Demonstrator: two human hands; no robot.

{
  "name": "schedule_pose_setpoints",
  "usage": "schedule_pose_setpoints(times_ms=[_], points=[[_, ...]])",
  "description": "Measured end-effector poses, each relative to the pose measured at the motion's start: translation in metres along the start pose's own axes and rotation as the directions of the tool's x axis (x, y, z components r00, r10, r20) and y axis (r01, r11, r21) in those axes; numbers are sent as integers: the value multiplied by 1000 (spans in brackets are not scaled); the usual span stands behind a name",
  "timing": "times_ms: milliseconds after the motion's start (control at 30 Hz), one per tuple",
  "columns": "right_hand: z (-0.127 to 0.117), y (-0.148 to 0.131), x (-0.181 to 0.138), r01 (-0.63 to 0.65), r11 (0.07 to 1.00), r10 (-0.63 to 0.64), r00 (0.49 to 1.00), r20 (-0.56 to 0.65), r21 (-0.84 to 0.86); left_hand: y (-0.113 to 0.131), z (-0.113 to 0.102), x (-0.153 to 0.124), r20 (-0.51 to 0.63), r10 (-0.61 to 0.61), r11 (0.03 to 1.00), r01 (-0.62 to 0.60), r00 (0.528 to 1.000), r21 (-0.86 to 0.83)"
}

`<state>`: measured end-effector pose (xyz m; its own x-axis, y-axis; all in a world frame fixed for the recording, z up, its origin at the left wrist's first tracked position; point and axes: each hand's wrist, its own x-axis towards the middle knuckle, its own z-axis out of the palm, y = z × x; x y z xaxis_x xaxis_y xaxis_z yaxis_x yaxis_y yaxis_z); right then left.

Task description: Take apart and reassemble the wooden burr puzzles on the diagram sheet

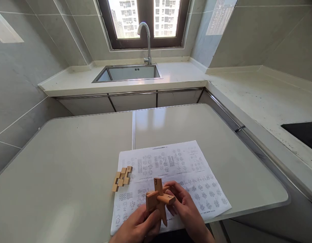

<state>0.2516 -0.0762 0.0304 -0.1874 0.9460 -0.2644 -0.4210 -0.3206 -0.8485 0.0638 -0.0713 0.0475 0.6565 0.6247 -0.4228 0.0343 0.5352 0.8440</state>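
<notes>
My left hand (137,226) and my right hand (187,211) together hold a partly joined wooden puzzle (159,199), a cross of notched light-brown bars, just above the near edge of the table. The left fingers grip its lower left bar, and the right fingers wrap the right end. One upright bar carries a dark mark. Two or three loose notched wooden pieces (122,178) lie side by side on the table to the left of the hands, partly on a printed instruction sheet (191,175) covered with small diagrams.
The grey table (70,168) has a seam down its middle and a rounded right corner. Beyond it runs a white counter (181,76) with a steel sink (128,73) and tap (147,40) under a window. A black hob (304,133) sits at the right.
</notes>
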Motion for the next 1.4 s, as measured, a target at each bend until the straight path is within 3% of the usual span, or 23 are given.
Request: schedule_pose_setpoints(times_ms=[267, 400, 533, 700, 833, 1000, 1167, 1400], points=[[-4, -1, 5, -50, 999, 50, 999, -11, -16, -11, 3, 10, -34, 27, 998, -29, 999, -54], [-20, -9, 11, -12, 996, -1, 990, -142, -90, -14, 0, 16, -127, 54, 995, -64, 990, -75], [-50, -24, 23, 57, 959, -149, 934, -324, -278, -10, -10, 15, -227, 101, 995, -99, 969, 21], [-93, -37, 42, 56, 871, -320, 818, -477, -489, -6, -18, 9, -373, 271, 913, -114, 887, 392], [-117, -43, 55, 7, 804, -407, 735, -543, -594, -12, -16, 9, -395, 353, 858, -125, 848, 498], [-127, -52, 62, -118, 692, -478, 665, -574, -713, -19, -14, 10, -379, 372, 826, -115, 848, 552], [-127, -61, 69, -192, 613, -519, 634, -574, -766, -19, -15, 10, -372, 379, 798, -96, 847, 595], [-131, -59, 77, -236, 586, -515, 629, -582, -775, -20, -17, 9, -356, 378, 770, -77, 855, 633]])
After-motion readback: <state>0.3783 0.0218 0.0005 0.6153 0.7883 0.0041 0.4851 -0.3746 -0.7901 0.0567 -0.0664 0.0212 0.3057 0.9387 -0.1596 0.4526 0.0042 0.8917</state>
